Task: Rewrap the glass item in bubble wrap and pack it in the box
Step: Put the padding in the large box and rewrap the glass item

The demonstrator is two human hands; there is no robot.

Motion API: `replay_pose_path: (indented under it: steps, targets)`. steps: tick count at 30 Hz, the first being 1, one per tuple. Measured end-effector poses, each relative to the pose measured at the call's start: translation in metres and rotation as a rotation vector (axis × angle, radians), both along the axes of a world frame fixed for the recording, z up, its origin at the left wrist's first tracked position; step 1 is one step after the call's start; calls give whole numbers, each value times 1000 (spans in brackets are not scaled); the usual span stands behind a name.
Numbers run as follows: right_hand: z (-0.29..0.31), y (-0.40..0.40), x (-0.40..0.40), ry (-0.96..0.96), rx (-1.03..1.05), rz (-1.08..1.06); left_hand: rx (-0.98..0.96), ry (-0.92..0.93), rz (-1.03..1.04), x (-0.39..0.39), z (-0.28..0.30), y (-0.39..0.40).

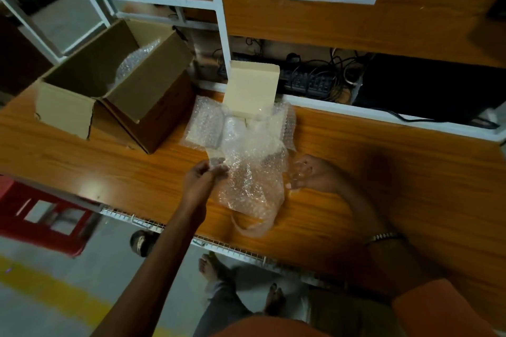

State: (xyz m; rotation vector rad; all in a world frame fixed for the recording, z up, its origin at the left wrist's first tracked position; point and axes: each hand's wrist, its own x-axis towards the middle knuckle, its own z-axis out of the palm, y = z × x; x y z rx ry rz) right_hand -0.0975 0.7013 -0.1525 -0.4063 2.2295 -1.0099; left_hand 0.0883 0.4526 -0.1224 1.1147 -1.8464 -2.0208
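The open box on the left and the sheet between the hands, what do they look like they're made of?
The open box: brown corrugated cardboard, matte, judging by its dull folded flaps. The sheet, pinched by the left hand and right hand: clear plastic bubble wrap, glossy, with rows of small bubbles.

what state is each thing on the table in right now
cardboard box: open, flaps up, bubble wrap inside
bubble wrap sheet: loose, crumpled, held at both sides
left hand: pinching the sheet's edge
right hand: gripping something clear at the sheet's other side
cream box: closed, upright
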Motion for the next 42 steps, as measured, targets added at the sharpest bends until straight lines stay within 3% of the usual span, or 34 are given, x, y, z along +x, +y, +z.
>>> replay_pose_path:
  steps: [4, 11, 13, 19, 25, 28, 35, 42]
  targets:
    - [5, 7, 10, 5, 12, -54, 30, 5, 13, 5, -2, 8]
    - [49, 11, 29, 107, -360, -485, 71, 114, -144, 9, 17, 11]
    - [69, 5, 37, 126, -464, -517, 58, 131, -209, 8, 23, 14]
    - [99, -15, 52, 41, -599, -353, -76, 174, -303, 14, 37, 16]
    - [86, -50, 70, -93, -589, -215, -79, 138, -584, 17, 67, 21]
    - [83, -55, 72, -142, -606, -230, 91, 125, -495, 16, 69, 13]
    - [87, -63, 71, -172, -596, -211, 18, 165, -442, 9, 55, 5]
    - [95, -79, 71, -171, -563, -127, -101, 92, -465, 11, 65, 6]
